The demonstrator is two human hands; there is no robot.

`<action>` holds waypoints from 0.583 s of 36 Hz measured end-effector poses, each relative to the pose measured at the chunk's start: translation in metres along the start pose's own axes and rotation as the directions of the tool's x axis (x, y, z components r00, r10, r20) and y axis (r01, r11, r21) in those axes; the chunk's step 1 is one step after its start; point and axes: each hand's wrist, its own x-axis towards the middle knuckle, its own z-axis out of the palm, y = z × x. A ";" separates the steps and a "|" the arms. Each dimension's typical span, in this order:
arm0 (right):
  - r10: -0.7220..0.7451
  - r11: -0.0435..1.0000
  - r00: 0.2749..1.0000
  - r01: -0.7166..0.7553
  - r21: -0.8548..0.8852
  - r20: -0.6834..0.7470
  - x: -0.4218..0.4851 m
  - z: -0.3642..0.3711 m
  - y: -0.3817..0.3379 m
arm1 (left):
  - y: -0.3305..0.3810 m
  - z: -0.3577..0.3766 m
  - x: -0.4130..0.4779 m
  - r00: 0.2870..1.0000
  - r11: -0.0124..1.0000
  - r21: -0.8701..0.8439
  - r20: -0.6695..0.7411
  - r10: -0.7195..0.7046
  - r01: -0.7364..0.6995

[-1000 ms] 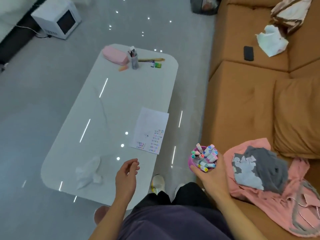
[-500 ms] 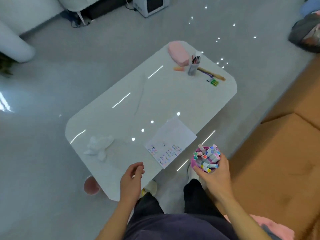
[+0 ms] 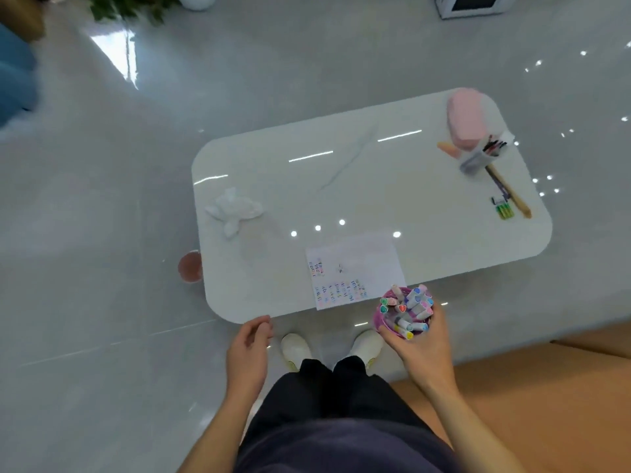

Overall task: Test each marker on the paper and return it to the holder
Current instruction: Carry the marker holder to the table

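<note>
My right hand (image 3: pixel 421 348) grips a pink round holder (image 3: pixel 386 319) packed with several pastel-capped markers (image 3: pixel 408 307), held in the air just off the near edge of the white table (image 3: pixel 375 192). A sheet of paper (image 3: pixel 355 268) with rows of small coloured test marks lies at that near edge, just left of the holder. My left hand (image 3: pixel 249 353) hangs below the table's near edge with loosely curled fingers and holds nothing.
A crumpled white tissue (image 3: pixel 235 208) lies at the table's left. At the right end sit a pink pencil case (image 3: pixel 467 121), a grey pen cup (image 3: pixel 481 155), a wooden stick (image 3: pixel 508 191) and green markers (image 3: pixel 503 209). An orange sofa (image 3: pixel 546 387) is at my right; a pink stool (image 3: pixel 189 266) stands under the table's left edge.
The view has swung so the table now lies crosswise in front of me. Both hands keep their poses, the right still carrying the marker holder.
</note>
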 end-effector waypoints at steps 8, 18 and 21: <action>-0.059 0.994 0.994 0.067 -0.084 0.095 0.004 0.012 -0.006 | -0.014 -0.004 -0.009 0.997 0.998 -0.048 -0.062 -0.041 0.038; -0.177 0.961 0.948 0.225 -0.164 0.264 0.007 0.037 -0.015 | -0.035 -0.013 -0.014 0.992 0.996 -0.072 -0.113 -0.059 0.051; -0.215 0.949 0.935 0.268 -0.164 0.283 0.011 0.032 -0.020 | -0.034 -0.007 -0.018 0.986 0.994 -0.096 -0.153 -0.068 0.054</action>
